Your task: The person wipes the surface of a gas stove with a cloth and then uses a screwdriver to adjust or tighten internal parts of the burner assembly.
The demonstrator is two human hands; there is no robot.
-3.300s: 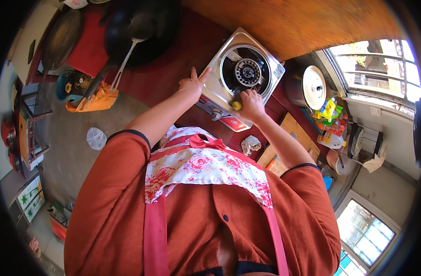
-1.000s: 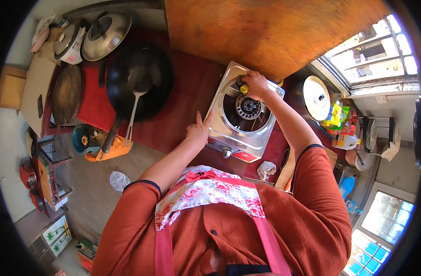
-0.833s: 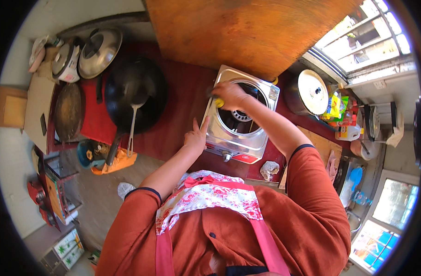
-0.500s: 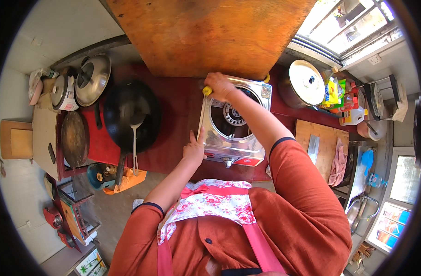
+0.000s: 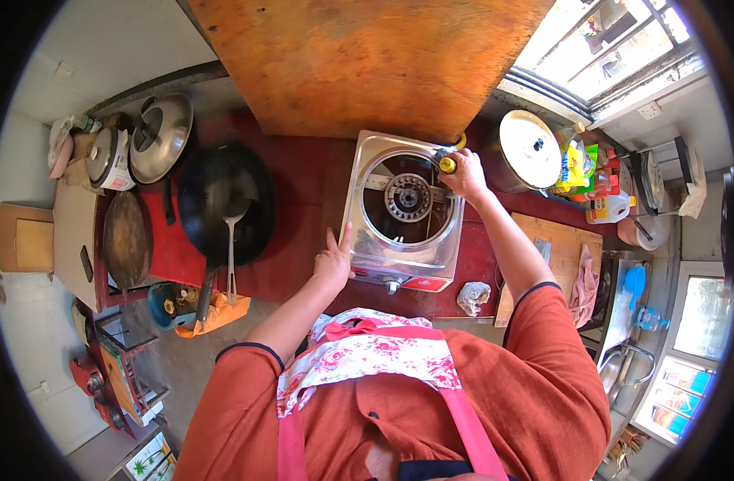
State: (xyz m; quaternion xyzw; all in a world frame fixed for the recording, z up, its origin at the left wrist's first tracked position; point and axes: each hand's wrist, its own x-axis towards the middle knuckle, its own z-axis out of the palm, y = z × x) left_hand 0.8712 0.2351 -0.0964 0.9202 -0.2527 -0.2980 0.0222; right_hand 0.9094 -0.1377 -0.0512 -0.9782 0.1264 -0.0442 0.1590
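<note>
A silver gas stove [image 5: 407,260] with a round burner [image 5: 407,199] at its centre stands on the red table in front of me. My right hand [image 5: 466,175] is closed around a short yellow-ended tool [image 5: 447,164] at the stove's far right corner. A grey-dark part of that tool shows beyond my fingers; its kind is not clear. At the stove's left side rests my left hand [image 5: 332,261], fingers stretched out along the edge and holding nothing. A crumpled whitish cloth [image 5: 473,298] lies just right of the stove.
A black wok [image 5: 223,192] with a ladle [image 5: 231,248] is on the left, near a large steel lid [image 5: 162,136]. To the right are a lidded pot [image 5: 531,148], several bottles and a cutting board [image 5: 523,228]. A wooden board [image 5: 367,72] stands behind the stove.
My right hand has carried the yellow-ended tool from the stove's far left corner to its far right. The whitish cloth has come into fuller view. My left hand stays by the left edge.
</note>
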